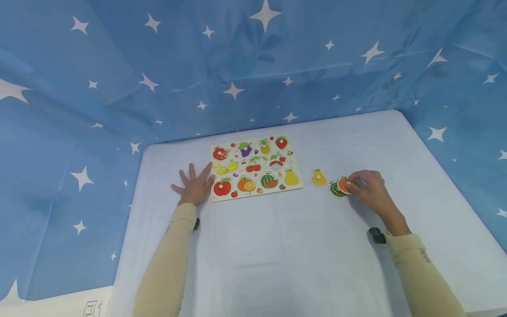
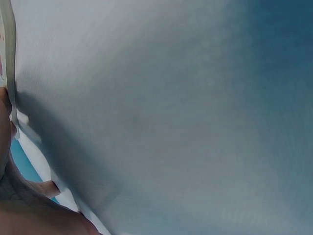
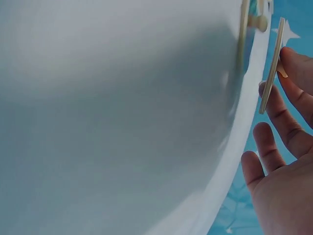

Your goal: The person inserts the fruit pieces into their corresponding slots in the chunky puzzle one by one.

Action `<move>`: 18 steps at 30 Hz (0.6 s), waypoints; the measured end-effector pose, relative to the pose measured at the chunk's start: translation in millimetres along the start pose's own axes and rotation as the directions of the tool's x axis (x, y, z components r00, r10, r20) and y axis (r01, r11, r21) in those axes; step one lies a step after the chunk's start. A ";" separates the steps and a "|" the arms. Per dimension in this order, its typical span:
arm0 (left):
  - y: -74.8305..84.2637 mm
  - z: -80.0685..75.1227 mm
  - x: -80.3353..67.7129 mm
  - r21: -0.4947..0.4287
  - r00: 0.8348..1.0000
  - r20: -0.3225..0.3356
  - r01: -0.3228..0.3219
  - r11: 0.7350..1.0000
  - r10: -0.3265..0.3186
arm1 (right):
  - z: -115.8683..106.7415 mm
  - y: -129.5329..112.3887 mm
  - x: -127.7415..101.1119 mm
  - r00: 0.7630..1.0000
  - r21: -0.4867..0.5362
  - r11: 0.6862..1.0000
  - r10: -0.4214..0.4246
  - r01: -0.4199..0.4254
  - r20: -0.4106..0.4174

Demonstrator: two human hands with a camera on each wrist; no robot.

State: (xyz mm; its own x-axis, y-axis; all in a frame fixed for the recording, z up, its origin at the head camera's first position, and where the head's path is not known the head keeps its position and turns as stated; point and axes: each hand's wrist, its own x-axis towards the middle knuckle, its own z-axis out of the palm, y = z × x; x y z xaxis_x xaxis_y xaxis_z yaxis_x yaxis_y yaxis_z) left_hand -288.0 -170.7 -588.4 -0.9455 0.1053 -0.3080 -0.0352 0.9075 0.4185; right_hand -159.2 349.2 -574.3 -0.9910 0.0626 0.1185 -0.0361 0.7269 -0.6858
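Observation:
A wooden fruit knob puzzle board [image 1: 295, 187] lies on the white table. My left hand [image 1: 194, 190] rests at its left edge, fingers spread, fingertips touching the board. To the right of the board, my right hand [image 1: 370, 189] pinches the knob of an orange puzzle piece [image 1: 342, 185] between thumb and finger. That piece overlaps a watermelon puzzle piece [image 1: 334, 191] in the head view. Just left of them lies a pear puzzle piece [image 1: 318, 178]. In the right wrist view the held piece appears edge-on, raised off the table, with the other fingers loosely bent below.
Knobbed pieces such as the apple [image 1: 222, 188], grapes [image 1: 245, 151] and strawberry [image 1: 281, 143] sit in the board. A blue curtain with white stars [image 1: 233, 90] hangs behind and beside the table [image 1: 253, 255]. Each wrist carries a small dark camera [image 1: 376, 235].

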 end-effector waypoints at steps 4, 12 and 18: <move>1.5 -2.7 -2.4 0.000 1.000 -0.002 -0.001 1.000 0.001 | 7.6 -10.6 8.5 0.999 0.028 0.999 -0.034 0.034 0.007; 2.8 -2.3 -4.8 -0.007 1.000 -0.008 0.001 1.000 -0.001 | 27.7 -30.2 26.7 0.995 0.052 0.994 -0.093 0.091 0.028; 0.6 -0.7 -2.9 -0.003 1.000 -0.015 -0.002 1.000 0.002 | 44.4 -45.7 38.6 0.997 0.041 0.998 -0.050 0.048 0.058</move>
State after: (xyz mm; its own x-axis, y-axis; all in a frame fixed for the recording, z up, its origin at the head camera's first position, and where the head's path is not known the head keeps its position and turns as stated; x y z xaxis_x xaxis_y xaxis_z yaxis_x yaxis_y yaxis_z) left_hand -285.4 -170.7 -586.6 -0.9502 0.1008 -0.2949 -0.0347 0.9060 0.4218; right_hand -201.5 288.0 -570.3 -0.9938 -0.0139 0.1108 -0.0888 0.7001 -0.7085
